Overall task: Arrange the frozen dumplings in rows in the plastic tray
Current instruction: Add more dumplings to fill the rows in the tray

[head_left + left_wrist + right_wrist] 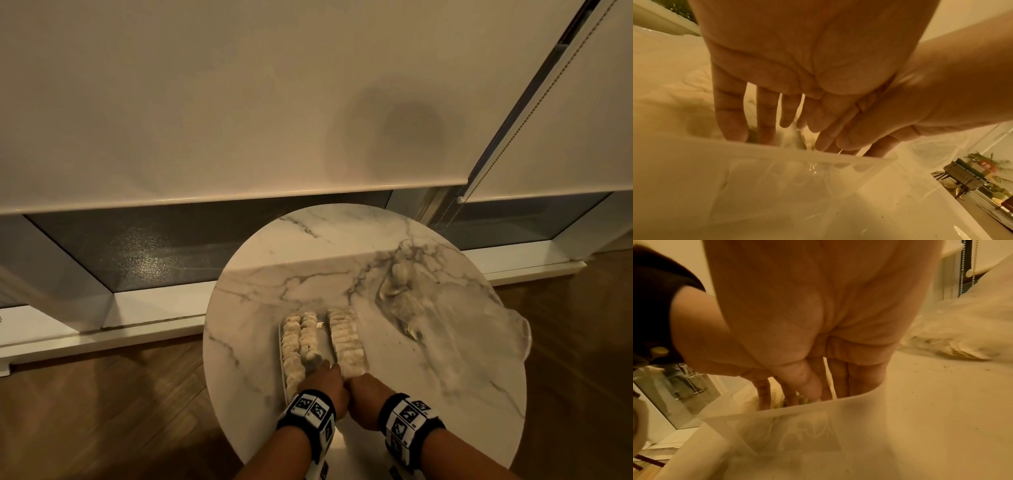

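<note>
From the head view, both hands meet at the near end of the shallow translucent plastic tray (281,346) on the round white marble-patterned table (445,359). Pale frozen dumplings (346,339) stand in three rows whose long axis runs straight away from the hands; a bare strip of tray lies between the middle and right rows. The left hand (325,380) reaches into the near end of that strip, the right hand (366,397) just beside it at the foot of the right row. Farther right and beyond lies a crumpled clear plastic bag (445,308) with dumplings inside.

The left wrist view shows what the head view hides: the left hand's fingers (731,113) extend nearly straight down past the tray's near rim (777,152), gripping nothing I can make out.

The right wrist view shows the right hand's fingers (865,379) likewise dipping behind the rim, thumb tucked in; whether they pinch a dumpling, I cannot tell. Filling the gap likely falls to either hand equally.
</note>
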`<act>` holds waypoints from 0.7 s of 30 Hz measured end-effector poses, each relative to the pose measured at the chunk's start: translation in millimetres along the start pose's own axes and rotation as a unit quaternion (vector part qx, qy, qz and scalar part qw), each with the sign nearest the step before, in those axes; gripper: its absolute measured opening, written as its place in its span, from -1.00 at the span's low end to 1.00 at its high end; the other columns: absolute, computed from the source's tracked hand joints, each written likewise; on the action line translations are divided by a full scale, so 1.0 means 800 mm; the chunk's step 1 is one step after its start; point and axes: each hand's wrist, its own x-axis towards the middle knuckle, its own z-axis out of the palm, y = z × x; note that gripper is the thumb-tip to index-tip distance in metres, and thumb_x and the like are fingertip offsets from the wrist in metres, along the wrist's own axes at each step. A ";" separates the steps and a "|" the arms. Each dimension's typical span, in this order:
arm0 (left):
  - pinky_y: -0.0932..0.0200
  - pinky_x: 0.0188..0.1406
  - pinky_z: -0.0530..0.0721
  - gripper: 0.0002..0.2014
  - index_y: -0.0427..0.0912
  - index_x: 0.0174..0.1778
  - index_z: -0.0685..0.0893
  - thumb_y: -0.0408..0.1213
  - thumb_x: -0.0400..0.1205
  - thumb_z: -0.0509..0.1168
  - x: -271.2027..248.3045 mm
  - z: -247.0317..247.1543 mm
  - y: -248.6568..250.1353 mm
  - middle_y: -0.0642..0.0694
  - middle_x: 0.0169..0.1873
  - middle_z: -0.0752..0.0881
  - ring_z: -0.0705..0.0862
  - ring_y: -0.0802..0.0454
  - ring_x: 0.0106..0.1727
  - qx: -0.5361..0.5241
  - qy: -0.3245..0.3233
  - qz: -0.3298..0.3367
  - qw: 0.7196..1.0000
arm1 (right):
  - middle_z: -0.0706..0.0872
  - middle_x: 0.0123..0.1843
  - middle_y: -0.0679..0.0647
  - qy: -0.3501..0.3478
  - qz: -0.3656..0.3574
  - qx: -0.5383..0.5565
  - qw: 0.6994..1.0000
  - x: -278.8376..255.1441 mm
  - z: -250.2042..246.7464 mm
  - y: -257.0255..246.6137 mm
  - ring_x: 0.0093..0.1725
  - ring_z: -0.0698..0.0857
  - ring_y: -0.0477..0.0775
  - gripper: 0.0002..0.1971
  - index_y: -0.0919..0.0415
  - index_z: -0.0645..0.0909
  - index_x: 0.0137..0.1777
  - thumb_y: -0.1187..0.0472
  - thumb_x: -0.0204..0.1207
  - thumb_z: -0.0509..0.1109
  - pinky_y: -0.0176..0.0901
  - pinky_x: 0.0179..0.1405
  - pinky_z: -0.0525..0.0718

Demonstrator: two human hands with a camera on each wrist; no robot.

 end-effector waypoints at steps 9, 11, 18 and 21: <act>0.03 0.59 0.33 -0.48 -0.08 0.59 0.39 -0.18 0.67 0.24 -0.003 0.000 -0.013 -0.19 0.59 0.35 0.36 -0.18 0.60 -0.006 0.025 0.027 0.999 | 0.70 0.29 0.24 0.028 0.000 0.015 1.000 0.003 0.009 0.001 0.25 0.68 0.21 -0.69 0.25 0.65 0.30 0.23 0.63 0.22 -0.15 0.17 0.57; 0.03 0.56 0.37 -0.55 -0.15 0.50 0.49 -0.23 0.66 0.21 -0.006 0.000 -0.013 -0.19 0.51 0.46 0.42 -0.18 0.55 -0.019 0.043 0.040 0.998 | 0.70 0.27 0.24 0.033 0.002 0.012 0.999 0.003 0.009 0.001 0.24 0.68 0.21 -0.69 0.24 0.66 0.28 0.23 0.63 0.22 -0.14 0.17 0.58; 0.01 0.20 0.63 -0.68 -0.18 0.26 0.63 -0.11 0.73 0.11 -0.022 0.013 -0.023 -0.23 0.23 0.69 0.67 -0.18 0.22 0.013 0.043 0.024 0.999 | 0.74 0.20 0.23 0.030 0.022 0.018 0.999 0.008 0.012 0.004 0.15 0.73 0.19 -0.75 0.25 0.68 0.17 0.22 0.61 0.25 -0.21 -0.04 0.56; 0.00 0.24 0.62 -0.64 -0.17 0.27 0.62 -0.05 0.75 0.06 -0.030 0.019 -0.026 -0.22 0.25 0.68 0.66 -0.19 0.26 0.028 0.036 0.016 0.999 | 0.73 0.21 0.22 0.037 0.032 0.024 0.999 0.010 0.013 0.004 0.16 0.72 0.18 -0.75 0.25 0.67 0.19 0.22 0.61 0.25 -0.25 -0.08 0.51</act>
